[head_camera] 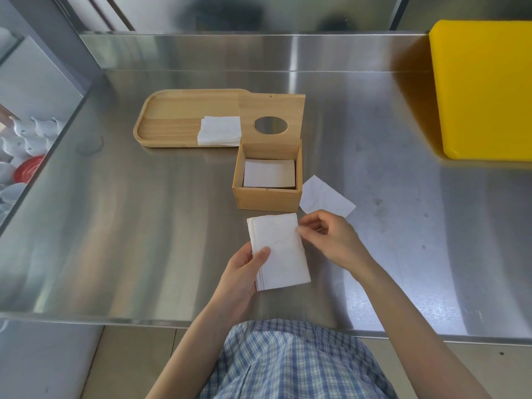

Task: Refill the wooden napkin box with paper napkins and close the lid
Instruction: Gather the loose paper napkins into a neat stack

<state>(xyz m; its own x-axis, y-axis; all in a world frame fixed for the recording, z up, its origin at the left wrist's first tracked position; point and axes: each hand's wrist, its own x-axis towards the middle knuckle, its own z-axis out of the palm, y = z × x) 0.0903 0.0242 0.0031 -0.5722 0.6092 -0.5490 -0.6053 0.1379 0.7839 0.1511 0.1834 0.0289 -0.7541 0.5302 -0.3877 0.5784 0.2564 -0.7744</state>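
1. Nearside of the wooden napkin box [267,194], lid [270,122] raised: napkin stack [279,251].
2. Left hand [244,272] fingers clasp stack.
3. Right hand [331,237] fingers pinch its top edge.
4. Inside box: napkins [269,173].

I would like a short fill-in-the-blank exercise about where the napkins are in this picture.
1. The wooden box has its lid ____.
2. The left hand holds a ____ of napkins.
3. One single napkin lies on the counter, to the ____ of the box.
4. More napkins rest on the wooden ____.

Missing words: open; stack; right; tray
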